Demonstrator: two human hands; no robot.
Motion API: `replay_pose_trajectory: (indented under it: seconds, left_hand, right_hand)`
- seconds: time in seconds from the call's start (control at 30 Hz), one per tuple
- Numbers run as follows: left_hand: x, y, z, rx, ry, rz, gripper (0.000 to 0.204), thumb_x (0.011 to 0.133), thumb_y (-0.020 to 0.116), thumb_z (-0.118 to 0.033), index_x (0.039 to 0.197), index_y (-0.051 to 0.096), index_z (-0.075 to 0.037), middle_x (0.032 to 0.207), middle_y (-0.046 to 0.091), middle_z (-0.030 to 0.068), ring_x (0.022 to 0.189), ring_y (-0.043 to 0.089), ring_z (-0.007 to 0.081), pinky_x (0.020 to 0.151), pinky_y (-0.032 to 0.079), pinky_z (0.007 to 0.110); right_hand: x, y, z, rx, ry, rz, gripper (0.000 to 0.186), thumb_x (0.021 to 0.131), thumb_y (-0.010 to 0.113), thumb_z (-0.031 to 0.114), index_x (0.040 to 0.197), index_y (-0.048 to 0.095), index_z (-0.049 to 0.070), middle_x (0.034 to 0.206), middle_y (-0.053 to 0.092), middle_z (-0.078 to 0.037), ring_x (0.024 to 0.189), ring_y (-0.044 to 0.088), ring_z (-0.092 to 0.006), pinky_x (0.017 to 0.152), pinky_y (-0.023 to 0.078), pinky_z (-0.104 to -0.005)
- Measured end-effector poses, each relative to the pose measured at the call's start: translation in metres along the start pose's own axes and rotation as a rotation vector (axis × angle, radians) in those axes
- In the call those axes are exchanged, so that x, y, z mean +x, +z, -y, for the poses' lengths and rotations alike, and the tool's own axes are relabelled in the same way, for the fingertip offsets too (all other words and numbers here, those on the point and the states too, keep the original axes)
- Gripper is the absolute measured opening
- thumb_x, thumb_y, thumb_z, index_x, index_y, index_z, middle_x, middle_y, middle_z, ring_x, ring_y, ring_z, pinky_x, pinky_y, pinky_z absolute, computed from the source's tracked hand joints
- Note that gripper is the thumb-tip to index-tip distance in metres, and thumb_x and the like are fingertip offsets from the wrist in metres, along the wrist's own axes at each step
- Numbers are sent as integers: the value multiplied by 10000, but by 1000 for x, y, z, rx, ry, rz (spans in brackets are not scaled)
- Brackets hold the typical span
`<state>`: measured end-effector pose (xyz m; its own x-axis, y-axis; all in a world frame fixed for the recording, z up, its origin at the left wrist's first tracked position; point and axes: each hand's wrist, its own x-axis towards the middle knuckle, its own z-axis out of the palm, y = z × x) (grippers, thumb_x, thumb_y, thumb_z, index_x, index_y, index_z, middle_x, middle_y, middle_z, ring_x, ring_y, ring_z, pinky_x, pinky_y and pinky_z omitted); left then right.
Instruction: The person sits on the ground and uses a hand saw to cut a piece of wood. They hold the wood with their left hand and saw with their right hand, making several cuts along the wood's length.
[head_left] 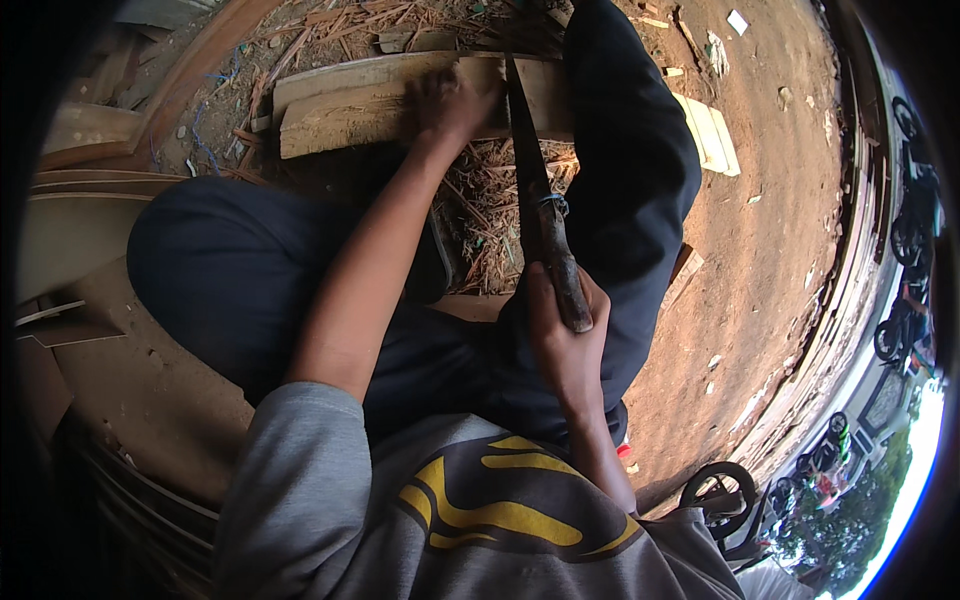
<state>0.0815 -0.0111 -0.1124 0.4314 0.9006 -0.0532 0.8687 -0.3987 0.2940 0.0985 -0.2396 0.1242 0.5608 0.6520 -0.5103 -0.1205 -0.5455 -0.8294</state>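
Right now my right hand wraps the handle of the saw, its blade crossing the board just right of my blurred left hand, fingers unreadable, where firm bracing and straight strokes should help.

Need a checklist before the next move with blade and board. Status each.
1. Right hand closed on handle: ok.
2. Left hand well clear of blade: not ok, looks close beside it.
3. Left hand holding board firmly: cannot tell, hand blurred.
4. Blade touching board: cannot tell, they overlap in this view.
5. Right leg apart from blade: ok, a gap shows.
6. Hands gloved: not ok, both bare.
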Motion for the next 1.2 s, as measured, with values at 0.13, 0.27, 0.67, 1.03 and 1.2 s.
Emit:
replay_pose_trajectory:
  seconds: [0.13, 0.27, 0.67, 1.03, 1.2]
  left_hand:
    - [3, -30, -4, -61, -51, 318, 883, 852, 254, -684, 1387, 296, 17, 1434, 333, 163, 1361, 212, 304, 1106, 38, 527]
    - [3, -9, -1, 2, -54, 287, 851, 861, 275, -667, 1370, 336, 12, 1440, 327, 157, 1366, 199, 289, 1106, 25, 526]
    - [2, 9, 10, -98, -20, 228, 801, 855, 319, -660, 1331, 419, -23, 1363, 429, 178, 1334, 264, 308, 1101, 61, 533]
    - [0, 4, 4, -70, -59, 233, 876, 842, 293, -697, 1376, 338, -4, 1416, 358, 182, 1374, 191, 306, 1110, 31, 519]
    - [4, -6, 2, 10, 3, 315, 893, 847, 284, -692, 1393, 286, 15, 1440, 321, 175, 1380, 169, 312, 1112, 6, 511]
  right_hand:
    - [7, 0, 8, 50, 82, 28, 152, 900, 549, 107, 795, 531, -1, 619, 453, 39, 562, 386, -11, 487, 330, -209]
    - [-15, -9, 10, 18, 47, 9, 156, 900, 550, 112, 796, 533, -4, 623, 464, 36, 567, 393, -16, 496, 336, -209]
    - [-12, -1, 1, 37, 56, -5, 177, 899, 551, 111, 762, 519, 3, 613, 443, 38, 564, 375, -14, 487, 318, -217]
    - [-10, -1, 11, 18, 52, 8, 164, 896, 548, 103, 772, 525, -2, 616, 457, 32, 577, 406, -16, 502, 340, -211]
    - [17, 8, 0, 17, 19, 6, 170, 894, 555, 102, 767, 520, -6, 614, 443, 25, 586, 387, -26, 511, 334, -220]
